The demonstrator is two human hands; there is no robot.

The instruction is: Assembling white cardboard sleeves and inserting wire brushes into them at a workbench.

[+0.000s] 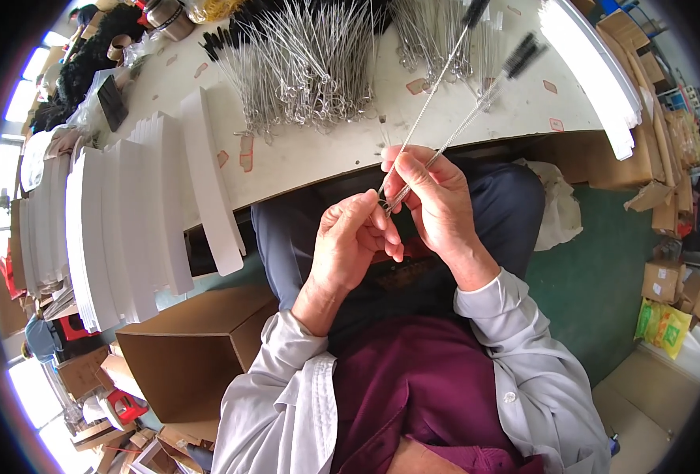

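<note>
Over my lap, my right hand [438, 201] is closed round the twisted wire shafts of a few wire brushes [451, 142]. Their black bristle heads [525, 55] point up and away to the right, one of them smeared by motion. My left hand [348, 235] pinches at the looped lower ends of the wires, its fingertips close to those of my right. Exactly how the loops sit between the fingers is partly hidden. Beyond my hands, a big heap of similar wire brushes [310, 75] lies on the white table [302, 154], loops toward me.
Stacks of long white strips [133, 213] stand at the table's left, and more white strips [591, 75] lie at the far right. An open cardboard box [180, 355] sits below on the left. A steel flask [168, 17] stands at the back left.
</note>
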